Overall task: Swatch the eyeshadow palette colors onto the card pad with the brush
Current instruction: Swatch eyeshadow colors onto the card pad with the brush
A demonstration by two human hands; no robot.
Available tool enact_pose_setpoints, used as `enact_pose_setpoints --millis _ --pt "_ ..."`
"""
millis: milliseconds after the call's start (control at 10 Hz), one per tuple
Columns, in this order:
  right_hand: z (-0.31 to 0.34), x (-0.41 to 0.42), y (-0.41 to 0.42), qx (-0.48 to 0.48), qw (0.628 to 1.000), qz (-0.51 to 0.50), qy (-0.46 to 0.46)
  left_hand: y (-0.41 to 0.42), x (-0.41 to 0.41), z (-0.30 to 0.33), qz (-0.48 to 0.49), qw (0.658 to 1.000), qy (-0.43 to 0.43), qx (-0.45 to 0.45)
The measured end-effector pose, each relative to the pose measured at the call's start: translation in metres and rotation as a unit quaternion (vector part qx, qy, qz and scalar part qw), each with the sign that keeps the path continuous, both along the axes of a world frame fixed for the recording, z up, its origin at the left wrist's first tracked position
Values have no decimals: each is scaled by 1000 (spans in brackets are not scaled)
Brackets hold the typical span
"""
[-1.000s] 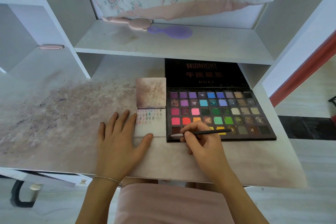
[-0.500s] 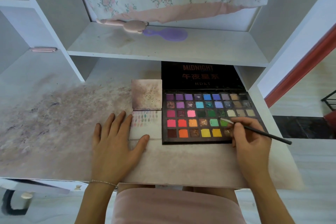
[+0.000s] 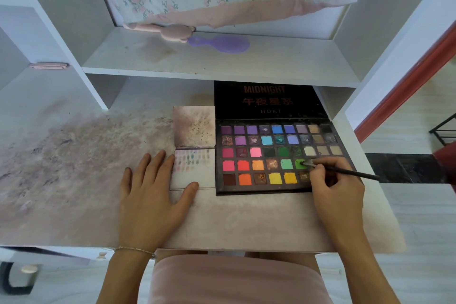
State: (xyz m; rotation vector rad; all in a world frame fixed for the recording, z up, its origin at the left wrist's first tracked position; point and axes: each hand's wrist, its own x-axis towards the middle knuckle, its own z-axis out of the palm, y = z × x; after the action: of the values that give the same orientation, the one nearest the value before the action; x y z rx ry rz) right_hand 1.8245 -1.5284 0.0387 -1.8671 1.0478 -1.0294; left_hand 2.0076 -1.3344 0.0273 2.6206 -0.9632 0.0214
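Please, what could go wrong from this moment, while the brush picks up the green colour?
1. The brush tip sits at the edge of the bright green pan; it may pick up the neighbouring shade.
2. The right hand rests over the lower right pans of the palette and may smudge them.
3. The left hand touches the card pad only at its edge, so the pad may slip.

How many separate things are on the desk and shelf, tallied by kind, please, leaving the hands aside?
Eyeshadow palette: 1
Card pad: 1
Brush: 1
Purple hairbrush: 1
Pink bear-shaped item on the shelf: 1
Pink flat item at far left: 1
Total: 6
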Motion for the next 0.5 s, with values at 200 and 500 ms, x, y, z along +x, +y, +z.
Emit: enact_pose_setpoints --millis 200,500 --pt "0 0 0 6 1000 10 -3 0 0 1 1 1000 2 0" --pt "-1 -1 -1 8 1000 15 -13 -1 0 1 0 1000 1 6"
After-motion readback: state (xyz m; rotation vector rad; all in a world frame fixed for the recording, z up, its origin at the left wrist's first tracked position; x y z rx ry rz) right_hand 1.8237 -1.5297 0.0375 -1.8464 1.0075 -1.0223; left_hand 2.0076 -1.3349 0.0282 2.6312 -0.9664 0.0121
